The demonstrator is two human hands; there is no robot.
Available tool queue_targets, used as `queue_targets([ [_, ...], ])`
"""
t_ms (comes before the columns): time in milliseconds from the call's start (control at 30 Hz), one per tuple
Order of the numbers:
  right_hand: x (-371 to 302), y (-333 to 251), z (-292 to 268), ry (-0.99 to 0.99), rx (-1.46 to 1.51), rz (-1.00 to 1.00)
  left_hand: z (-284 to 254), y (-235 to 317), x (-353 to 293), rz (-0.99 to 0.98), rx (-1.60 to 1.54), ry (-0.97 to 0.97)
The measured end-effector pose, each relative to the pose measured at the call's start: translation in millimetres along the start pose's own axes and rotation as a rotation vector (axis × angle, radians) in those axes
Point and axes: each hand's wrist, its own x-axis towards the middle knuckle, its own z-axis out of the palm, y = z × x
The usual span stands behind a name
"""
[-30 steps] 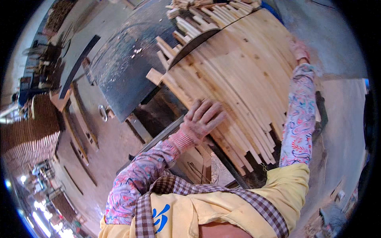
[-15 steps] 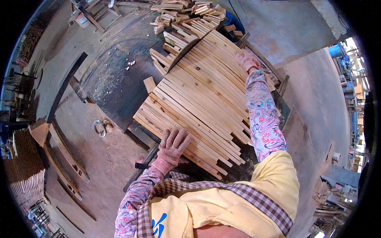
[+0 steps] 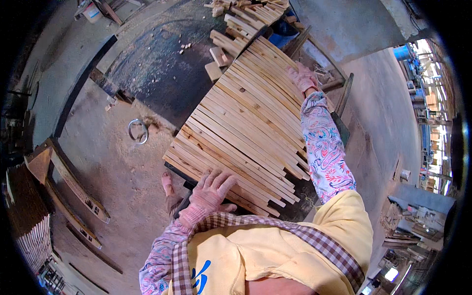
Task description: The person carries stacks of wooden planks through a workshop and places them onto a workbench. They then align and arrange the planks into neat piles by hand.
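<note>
A wide row of pale wooden slats point(image 3: 246, 118) lies side by side in front of me, their near ends uneven. My left hand point(image 3: 210, 191), in a pink knit glove, rests on the slats at their near left edge, fingers spread and stretched out. At the far right edge, my right hand point(image 3: 302, 78), gloved alike, lies flat against the outermost slats with its fingers extended. Its fingertips are partly blurred. Beyond the slats' far ends runs a dark edge, with shorter wood pieces point(image 3: 241, 27) heaped behind it.
A dark round-edged surface point(image 3: 162, 73) with scattered wood chips spreads at far left. On the floor lies a metal ring point(image 3: 138, 132). Long wooden beams point(image 3: 78, 184) stand at left. A foot point(image 3: 167, 182) shows beside the slats. A blue container point(image 3: 283, 32) stands behind them.
The slats and both my hands have drawn back toward me, away from the dark edge and the heaped pieces. A foot has come into view at left. Both hands stay on the slats.
</note>
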Motion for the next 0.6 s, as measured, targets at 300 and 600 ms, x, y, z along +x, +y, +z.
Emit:
queue_targets([
  [300,16.9,18.2,-0.2,-0.18,-0.174,0.014,-114.5,-71.9,-32.0,-0.524,-1.239,0.16],
  [600,6.0,-0.3,-1.8,-0.172,-0.19,0.085,-61.3,-238.0,-66.5,-0.9,-1.318,0.597],
])
